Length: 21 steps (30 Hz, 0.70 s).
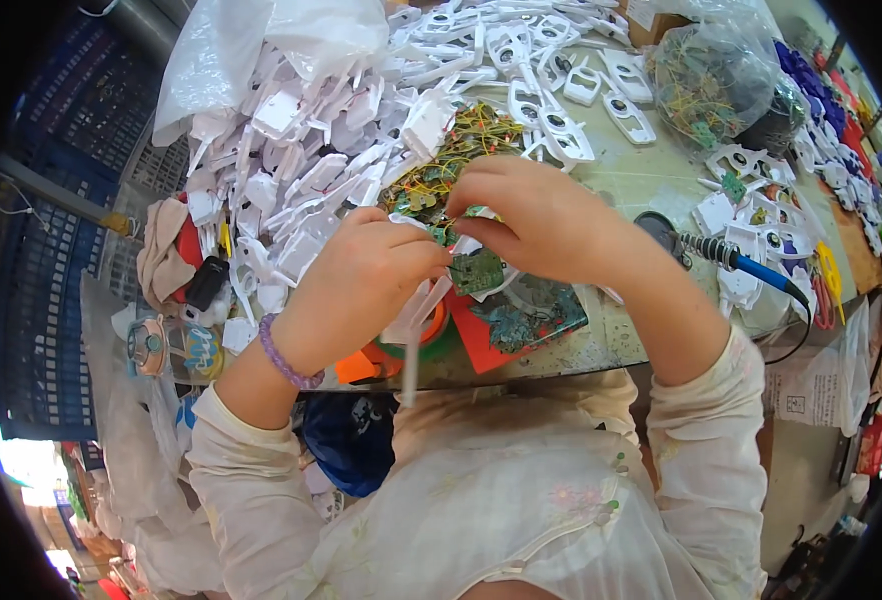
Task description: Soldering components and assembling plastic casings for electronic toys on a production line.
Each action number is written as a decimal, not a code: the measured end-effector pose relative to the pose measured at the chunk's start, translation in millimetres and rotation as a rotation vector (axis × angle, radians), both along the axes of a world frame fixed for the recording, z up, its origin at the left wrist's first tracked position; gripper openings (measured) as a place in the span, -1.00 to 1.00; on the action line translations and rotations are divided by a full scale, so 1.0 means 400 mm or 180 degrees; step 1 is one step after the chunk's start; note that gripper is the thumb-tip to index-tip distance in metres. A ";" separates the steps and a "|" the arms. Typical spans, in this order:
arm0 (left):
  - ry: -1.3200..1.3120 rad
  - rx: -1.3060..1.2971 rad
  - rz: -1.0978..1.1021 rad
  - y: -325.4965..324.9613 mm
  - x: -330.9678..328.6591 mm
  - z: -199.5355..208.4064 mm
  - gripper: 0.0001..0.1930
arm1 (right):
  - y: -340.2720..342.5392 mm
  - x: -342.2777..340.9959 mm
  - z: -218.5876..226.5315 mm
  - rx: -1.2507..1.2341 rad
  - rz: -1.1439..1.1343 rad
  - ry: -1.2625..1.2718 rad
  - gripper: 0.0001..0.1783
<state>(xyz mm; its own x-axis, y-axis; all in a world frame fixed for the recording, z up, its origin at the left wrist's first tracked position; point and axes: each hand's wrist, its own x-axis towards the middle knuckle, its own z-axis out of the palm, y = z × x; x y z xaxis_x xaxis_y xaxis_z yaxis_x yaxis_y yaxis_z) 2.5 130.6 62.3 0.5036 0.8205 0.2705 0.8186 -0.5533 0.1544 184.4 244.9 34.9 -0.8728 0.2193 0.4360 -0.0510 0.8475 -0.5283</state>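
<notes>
My left hand (361,280), with a purple bead bracelet on its wrist, and my right hand (531,215) meet over the table's near edge. Between them they hold a small green circuit board (477,272) and a white plastic shell part (423,305) with a thin white strip hanging down. Both hands have their fingers pinched on these pieces. Just behind the hands lies a heap of green circuit boards with yellow and red wires (451,160). Under the hands sit a red-orange pad (476,340) and a green roll (439,340).
A big pile of white plastic shells (301,150) covers the table's left and back. A blue-handled soldering iron (741,262) lies to the right. A clear bag of wired boards (711,80) stands at the back right. Blue crates (51,200) are on the left.
</notes>
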 end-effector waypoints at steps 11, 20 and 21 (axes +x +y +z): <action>-0.0850 -0.0187 0.0521 -0.008 -0.017 0.023 -0.86 | -0.238 -0.029 -0.082 0.1258 -0.0838 0.0368 -0.61; -0.0613 0.0092 0.0240 0.002 -0.017 0.040 -0.87 | -0.246 -0.047 -0.079 0.1716 -0.0918 -0.0442 -0.65; -0.0618 0.0095 0.0244 0.000 -0.018 0.041 -0.87 | -0.244 -0.031 -0.075 0.1721 -0.0912 -0.0445 -0.65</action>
